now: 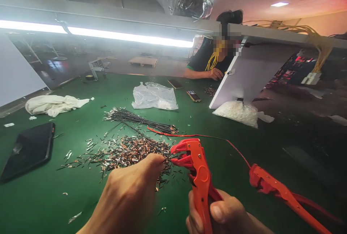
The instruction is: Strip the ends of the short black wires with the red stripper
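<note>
Plainly, the right hand is holding a red wire stripper, its grip clamping around the lower handles, at the near right of the pile of wire cuttings. The red wire stripper is standing with its long axis nearly upright, leaning slightly left at the top; its mouth is pointing left toward the pile, the two jaws standing apart. The left hand is reaching over the pile's near edge, its thumb pointing toward that mouth; its other fingertips are hiding behind the thumb, so I cannot tell whether this grip is clamping on a wire.

Just beyond the pile, a bundle of black wires is lying on the green tabletop, its long axis running left to right. Right of the pile, a second red tool is resting, its head pointing up-left, with a thin red strip trailing from it toward the bundle. A dark phone is lying left of the pile. Far beyond the pile, a co-worker's hand is showing.
</note>
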Demonstrator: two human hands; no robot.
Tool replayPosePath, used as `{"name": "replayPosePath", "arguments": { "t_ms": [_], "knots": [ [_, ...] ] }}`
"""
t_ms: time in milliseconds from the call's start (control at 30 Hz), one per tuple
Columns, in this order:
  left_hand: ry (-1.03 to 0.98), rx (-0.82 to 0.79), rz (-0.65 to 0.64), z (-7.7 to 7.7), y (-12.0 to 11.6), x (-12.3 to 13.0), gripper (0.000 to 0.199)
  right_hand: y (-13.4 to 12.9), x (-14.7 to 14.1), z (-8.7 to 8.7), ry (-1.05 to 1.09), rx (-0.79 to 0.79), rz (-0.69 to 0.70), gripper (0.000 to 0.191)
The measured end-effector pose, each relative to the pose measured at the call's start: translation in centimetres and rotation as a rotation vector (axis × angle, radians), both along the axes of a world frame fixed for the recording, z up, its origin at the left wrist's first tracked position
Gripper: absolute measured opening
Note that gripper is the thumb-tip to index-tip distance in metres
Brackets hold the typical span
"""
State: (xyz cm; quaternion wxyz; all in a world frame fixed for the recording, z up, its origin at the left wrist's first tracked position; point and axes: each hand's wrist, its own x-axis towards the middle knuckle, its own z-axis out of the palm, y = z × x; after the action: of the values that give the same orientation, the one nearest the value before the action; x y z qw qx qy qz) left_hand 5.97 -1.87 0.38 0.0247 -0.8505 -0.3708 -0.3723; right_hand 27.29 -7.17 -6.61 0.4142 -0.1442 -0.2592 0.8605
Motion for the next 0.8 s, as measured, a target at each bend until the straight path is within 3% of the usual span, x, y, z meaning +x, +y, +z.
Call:
{"name": "replayPosePath", "arguments": {
  "t_ms": [200,467,800],
  "knots": [
    [-0.073,-0.008,-0.075,0.7,-0.3,0.1,0.017,-0.2,0.1,-0.4,-0.011,-0.013,0.010,0.029],
    [-0.008,0.036,-0.009,1.1,-0.4,0.2,0.017,-0.2,0.9,-0.2,-0.350,0.164,0.048,0.038],
    [0.108,0.052,0.006,1.6,-0.6,0.2,0.024,-0.1,0.6,0.6,-0.385,0.188,0.018,0.036]
  ]
}}
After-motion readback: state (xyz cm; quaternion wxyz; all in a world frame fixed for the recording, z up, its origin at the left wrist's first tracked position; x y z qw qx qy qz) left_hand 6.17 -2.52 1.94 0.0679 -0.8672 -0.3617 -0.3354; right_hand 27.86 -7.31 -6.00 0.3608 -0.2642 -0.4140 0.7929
